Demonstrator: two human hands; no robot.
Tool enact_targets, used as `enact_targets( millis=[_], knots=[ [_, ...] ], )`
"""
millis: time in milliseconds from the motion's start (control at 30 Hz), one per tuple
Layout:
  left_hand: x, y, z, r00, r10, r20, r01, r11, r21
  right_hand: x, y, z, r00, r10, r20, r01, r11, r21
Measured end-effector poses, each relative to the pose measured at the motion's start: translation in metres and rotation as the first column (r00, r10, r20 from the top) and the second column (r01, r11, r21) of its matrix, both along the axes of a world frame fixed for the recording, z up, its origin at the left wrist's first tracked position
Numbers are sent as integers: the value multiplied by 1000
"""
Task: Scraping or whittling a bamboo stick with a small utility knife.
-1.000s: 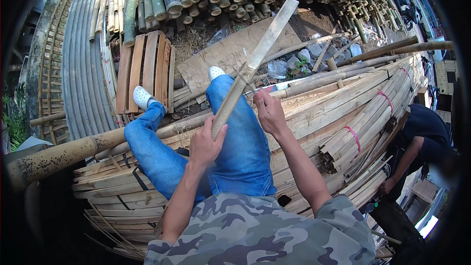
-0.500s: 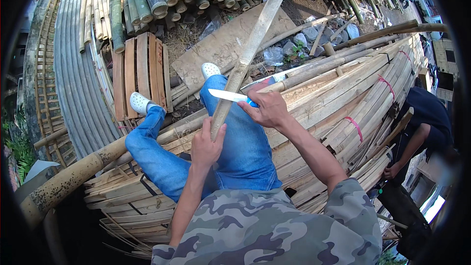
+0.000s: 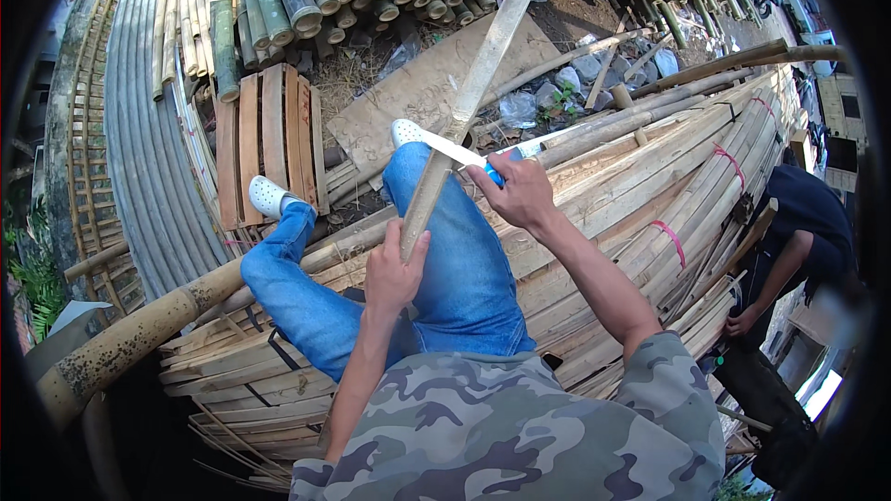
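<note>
My left hand is closed around the near end of a long split bamboo strip. The strip slants up and away to the right, its inner face partly showing, over my right thigh. In my right hand I grip a knife by its blue handle. Its pale blade lies across the strip about midway along, pointing to the upper left. Whether the edge bites into the bamboo I cannot tell.
I sit on stacked bamboo strips tied with pink string. Ahead lie a wooden crate, a flat board and piled bamboo poles. A thick pole crosses at left. Another person bends at the right.
My right hand has moved slightly right and farther along the strip, taking the knife with it. The blade now slants more steeply. My left hand stays in place.
</note>
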State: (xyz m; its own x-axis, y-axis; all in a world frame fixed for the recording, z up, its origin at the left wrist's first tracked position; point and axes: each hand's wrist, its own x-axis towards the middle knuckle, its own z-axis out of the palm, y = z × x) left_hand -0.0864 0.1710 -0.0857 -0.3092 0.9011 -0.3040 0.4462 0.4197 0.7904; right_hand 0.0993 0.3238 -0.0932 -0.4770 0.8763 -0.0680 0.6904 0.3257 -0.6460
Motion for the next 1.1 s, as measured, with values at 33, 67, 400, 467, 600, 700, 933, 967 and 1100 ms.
enact_targets(
  millis=[33, 67, 400, 467, 600, 700, 933, 967, 1100],
  knots=[
    [1, 0, -1, 1000, -9, -3, 9, 1000, 6, -1, -7, 2, 1000, 6, 1, -6, 1000, 1],
    [0, 0, -3, 1000, -23, -7, 23, 1000, 13, -6, -22, 4, 989, 146, 34, -147, 988, 48],
    [-1, 5, 13, 999, -1, 41, 2, 1000, -15, -3, -27, 5, 952, 272, 143, -284, 956, 72],
    [0, 6, 19, 996, 11, 92, -4, 997, -76, -1, 6, 8, 984, 132, 117, -141, 987, 73],
    [-5, 3, 0, 1000, -13, 21, 12, 1000, 25, -10, -16, 0, 960, 250, 126, -269, 948, 172],
    [-7, -1, 2, 1000, 3, 8, -3, 1000, 3, -6, 27, 19, 984, 15, 176, -35, 993, 110],
    [-7, 0, 2, 1000, -6, 22, 6, 1000, 10, -2, 26, 14, 995, 57, 81, -70, 984, 163],
    [-6, -3, 4, 1000, -6, 15, 6, 1000, -1, 2, 42, 20, 978, -196, 65, 191, 979, 71],
    [-9, -10, 0, 999, -26, 36, 25, 1000, 11, 15, 36, 9, 938, -216, -272, 100, 918, -384]
  ],
)
